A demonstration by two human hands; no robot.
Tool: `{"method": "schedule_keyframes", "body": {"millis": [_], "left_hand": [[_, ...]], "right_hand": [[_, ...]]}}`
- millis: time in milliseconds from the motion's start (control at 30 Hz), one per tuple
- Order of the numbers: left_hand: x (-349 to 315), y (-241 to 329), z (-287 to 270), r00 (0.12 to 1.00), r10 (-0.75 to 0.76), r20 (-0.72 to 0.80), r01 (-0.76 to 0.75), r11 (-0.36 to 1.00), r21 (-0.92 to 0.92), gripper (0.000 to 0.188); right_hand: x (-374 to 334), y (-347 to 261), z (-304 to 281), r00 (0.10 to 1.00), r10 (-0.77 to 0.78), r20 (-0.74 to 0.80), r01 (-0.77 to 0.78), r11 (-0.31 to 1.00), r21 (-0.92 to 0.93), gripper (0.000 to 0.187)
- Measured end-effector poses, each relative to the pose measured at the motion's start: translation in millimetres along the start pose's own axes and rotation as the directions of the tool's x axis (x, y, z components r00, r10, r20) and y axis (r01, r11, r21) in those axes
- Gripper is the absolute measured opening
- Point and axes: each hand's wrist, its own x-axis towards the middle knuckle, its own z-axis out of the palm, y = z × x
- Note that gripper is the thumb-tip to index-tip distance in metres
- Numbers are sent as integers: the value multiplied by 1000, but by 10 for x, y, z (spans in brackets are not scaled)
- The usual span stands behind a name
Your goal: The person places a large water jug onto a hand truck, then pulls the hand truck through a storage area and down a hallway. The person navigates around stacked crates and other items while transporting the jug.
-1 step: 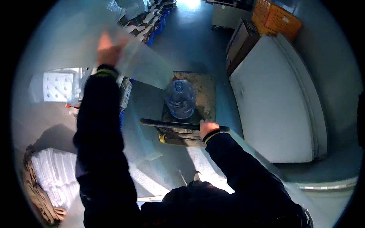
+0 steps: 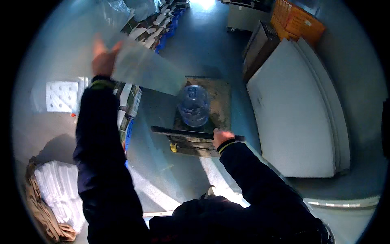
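My right hand [image 2: 222,137] is closed around the dark push handle [image 2: 183,133] of a platform cart. On the cart's worn brown deck [image 2: 220,101] stands a large clear bluish water jug [image 2: 194,107], upright with its neck toward me. My left hand [image 2: 104,61] is raised at the upper left, fingers and thumb apart. It presses against a translucent plastic sheet [image 2: 148,69], which looks like a curtain strip and hangs slanting across to the jug's far left. The fingertips are a little blurred.
White panels [image 2: 296,110] lean along the right, with orange crates [image 2: 298,20] behind them. Blue crates with papery contents [image 2: 156,30] line the far left. A white block with round holes [image 2: 61,96] stands left, and a wrapped white bundle [image 2: 61,191] lies nearer.
My left hand has shifted left and slightly nearer, and the plastic sheet has moved with it, baring more of the crates beside my arm. My right hand stays on the handle.
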Motion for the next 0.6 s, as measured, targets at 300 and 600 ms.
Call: {"method": "schedule_keyframes", "body": {"millis": [300,600], "left_hand": [[-853,-1937,-1328,545,236,-804,293,845,447,57],[-1022,-1071,3277,798,366,479,-214,914,-344,83]], "right_hand": [[1696,-57,314,953,-153,-260,181,979,89,18],[3038,1356,86,937,-141,-318,161,986,38,16]]}}
